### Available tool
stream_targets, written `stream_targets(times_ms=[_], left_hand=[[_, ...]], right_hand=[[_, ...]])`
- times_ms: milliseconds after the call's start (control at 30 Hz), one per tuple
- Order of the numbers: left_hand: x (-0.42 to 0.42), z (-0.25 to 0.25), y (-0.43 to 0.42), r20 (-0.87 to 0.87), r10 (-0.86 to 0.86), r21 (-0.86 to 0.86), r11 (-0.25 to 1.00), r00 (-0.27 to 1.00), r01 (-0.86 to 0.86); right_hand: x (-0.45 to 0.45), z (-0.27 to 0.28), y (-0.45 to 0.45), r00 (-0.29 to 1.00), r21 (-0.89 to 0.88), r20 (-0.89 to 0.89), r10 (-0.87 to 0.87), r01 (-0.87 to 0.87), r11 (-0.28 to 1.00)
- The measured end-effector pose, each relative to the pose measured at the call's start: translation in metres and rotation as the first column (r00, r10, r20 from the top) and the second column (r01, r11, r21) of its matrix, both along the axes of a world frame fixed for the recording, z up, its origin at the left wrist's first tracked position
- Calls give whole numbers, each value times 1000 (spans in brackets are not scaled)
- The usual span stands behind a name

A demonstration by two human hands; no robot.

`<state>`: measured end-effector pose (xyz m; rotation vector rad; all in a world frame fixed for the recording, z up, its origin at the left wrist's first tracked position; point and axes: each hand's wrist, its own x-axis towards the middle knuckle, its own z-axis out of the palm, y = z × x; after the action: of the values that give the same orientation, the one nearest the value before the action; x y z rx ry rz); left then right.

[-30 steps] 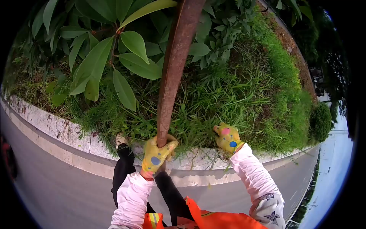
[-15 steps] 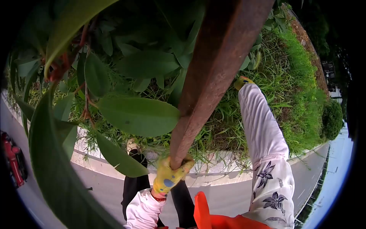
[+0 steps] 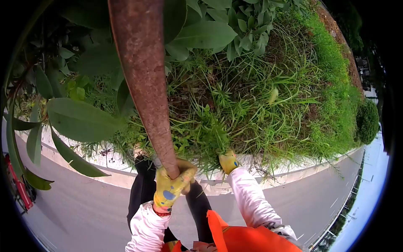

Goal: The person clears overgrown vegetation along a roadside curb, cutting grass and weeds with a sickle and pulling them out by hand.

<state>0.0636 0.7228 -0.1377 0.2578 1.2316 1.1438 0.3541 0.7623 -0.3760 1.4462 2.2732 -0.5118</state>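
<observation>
My left hand (image 3: 173, 183), in a yellow glove with blue spots, is wrapped round the lower end of a long, reddish-brown, rough-looking bar (image 3: 147, 80). The bar rises close to the camera and leaves the view at the top, so its far end is hidden. A small grey part shows beside the grip. My right hand (image 3: 228, 162), gloved in the same yellow, is low at the kerb edge. Its fingers are partly hidden and appear closed on a clump of green weeds (image 3: 213, 136).
Broad-leaved shrub branches (image 3: 84, 119) hang close on the left. Grass (image 3: 289, 96) covers the bed behind a pale kerb (image 3: 117, 168). Grey road (image 3: 92, 206) lies on the near side, with a red object (image 3: 19, 185) at far left. A round bush (image 3: 367, 122) stands at right.
My right hand has come back from deeper in the grass to the kerb, toward my body. The bar has swung left at its upper end, with my left hand still round it.
</observation>
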Motion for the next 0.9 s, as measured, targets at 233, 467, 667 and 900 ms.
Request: stream_targets(times_ms=[233, 467, 667, 900], left_hand=[[2, -12, 9, -96, 62, 55, 997, 993, -57], [16, -24, -6, -107, 75, 168, 984, 991, -56], [18, -1, -9, -41, 67, 96, 993, 997, -63], [13, -4, -37, 18, 116, 285, 952, 993, -116]], right_hand=[[33, 198, 21, -309, -732, -392, -866, 675, 91], [114, 303, 81, -495, -713, -684, -535, 609, 349], [136, 232, -2, 586, -29, -539, -605, 705, 709], [18, 408, 39, 299, -342, -755, -584, 580, 740]])
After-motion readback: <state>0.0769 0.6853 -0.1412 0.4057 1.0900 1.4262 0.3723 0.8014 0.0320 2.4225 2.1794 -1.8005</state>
